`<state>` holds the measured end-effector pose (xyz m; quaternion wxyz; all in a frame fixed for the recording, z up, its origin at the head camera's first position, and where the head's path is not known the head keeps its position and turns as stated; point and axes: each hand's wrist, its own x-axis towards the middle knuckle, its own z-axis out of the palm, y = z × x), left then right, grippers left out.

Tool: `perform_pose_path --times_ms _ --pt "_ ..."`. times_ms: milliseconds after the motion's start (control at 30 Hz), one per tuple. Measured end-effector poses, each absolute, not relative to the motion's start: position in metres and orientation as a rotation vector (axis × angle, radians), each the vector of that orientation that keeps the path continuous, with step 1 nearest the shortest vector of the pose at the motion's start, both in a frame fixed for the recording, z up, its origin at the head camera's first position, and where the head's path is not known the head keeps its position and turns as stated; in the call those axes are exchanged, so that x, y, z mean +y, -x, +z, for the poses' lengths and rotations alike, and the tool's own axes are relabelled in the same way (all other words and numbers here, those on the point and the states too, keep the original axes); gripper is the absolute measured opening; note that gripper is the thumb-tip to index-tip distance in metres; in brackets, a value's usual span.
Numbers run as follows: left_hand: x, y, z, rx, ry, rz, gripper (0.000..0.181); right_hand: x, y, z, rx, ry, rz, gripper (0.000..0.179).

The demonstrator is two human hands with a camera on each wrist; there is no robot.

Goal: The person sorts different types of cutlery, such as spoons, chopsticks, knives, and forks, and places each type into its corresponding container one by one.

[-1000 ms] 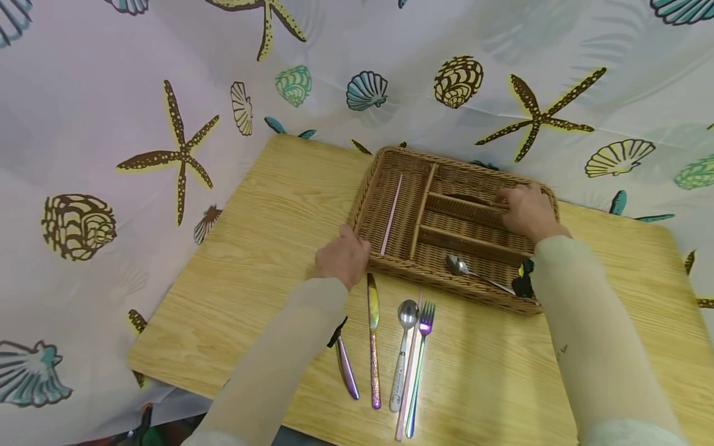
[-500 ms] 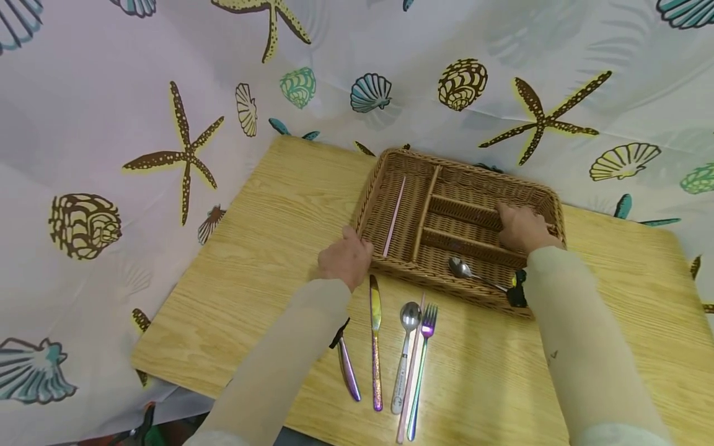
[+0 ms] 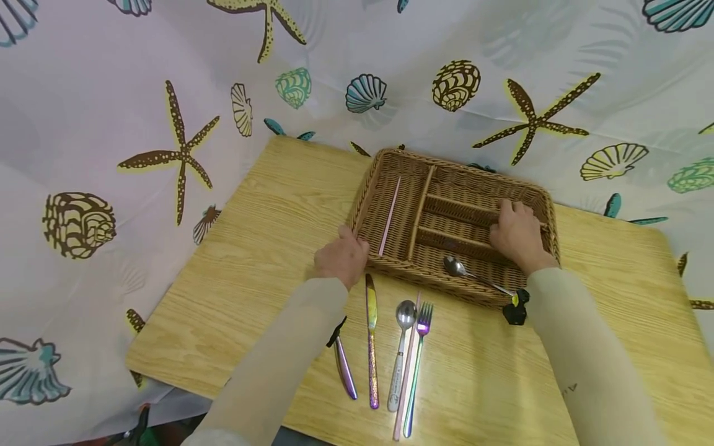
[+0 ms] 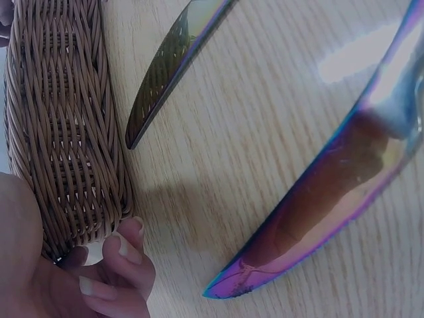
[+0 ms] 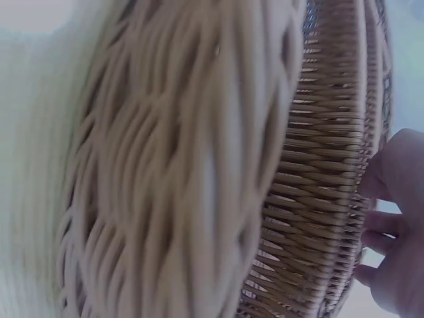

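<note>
A wicker cutlery tray [image 3: 446, 286] stands at the back of the wooden table. My left hand [image 3: 341, 257] grips its front left corner; in the left wrist view, the fingers [image 4: 122, 258] curl around the woven wall. Inside the tray's right part is my right hand [image 3: 520, 236], with bent fingers over the dividers. The right wrist view has these fingers [image 5: 379, 225] right at a divider's edge, and I cannot tell whether they hold anything. A metal spoon [image 3: 456, 266] lies in the front compartment, and a pink chopstick [image 3: 390, 217] in the left one.
In front of the tray lie a rainbow-coloured knife [image 3: 372, 347], a spoon [image 3: 397, 371], another pink chopstick [image 3: 403, 396] and a fork [image 3: 424, 319]. A second knife [image 3: 346, 370] is partly hidden by the left forearm. A shell-print cloth [image 3: 312, 37] hangs behind the table.
My right hand has shifted from the back compartment toward the front, over the dividers. My left hand stays on the tray's corner, and the cutlery lies unchanged.
</note>
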<state>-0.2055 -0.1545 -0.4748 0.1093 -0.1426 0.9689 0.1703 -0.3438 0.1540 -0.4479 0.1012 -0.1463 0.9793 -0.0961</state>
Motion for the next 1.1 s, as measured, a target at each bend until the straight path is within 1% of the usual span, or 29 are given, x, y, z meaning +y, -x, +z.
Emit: perform_pose_path --times_ms 100,200,433,667,833,933,1033,1100 --pt "-0.154 0.205 -0.475 2.850 0.412 0.475 0.034 0.155 0.333 -0.443 2.906 0.413 -0.389 0.056" --pt "-0.154 0.205 -0.475 2.854 0.403 0.458 0.035 0.155 0.319 -0.438 2.929 0.421 -0.506 0.052" --pt "-0.151 0.205 -0.475 2.859 0.408 0.511 0.033 0.145 0.278 -0.425 3.035 0.602 -0.698 0.037" --pt "-0.149 0.206 -0.475 2.870 0.393 0.491 0.032 0.134 0.232 -0.419 3.099 0.806 -0.899 0.027" --pt "-0.148 0.205 -0.473 2.883 0.374 0.464 0.033 0.127 0.191 -0.432 3.140 0.974 -0.995 0.028" --pt "-0.149 0.205 -0.471 2.884 0.354 0.471 0.033 0.122 0.166 -0.446 3.136 1.007 -0.977 0.028" --pt "-0.152 0.205 -0.472 2.882 0.351 0.469 0.034 0.115 0.143 -0.462 3.118 0.946 -0.906 0.021" --pt "-0.154 0.205 -0.473 2.873 0.357 0.466 0.034 0.108 0.129 -0.471 3.070 0.826 -0.848 0.014"
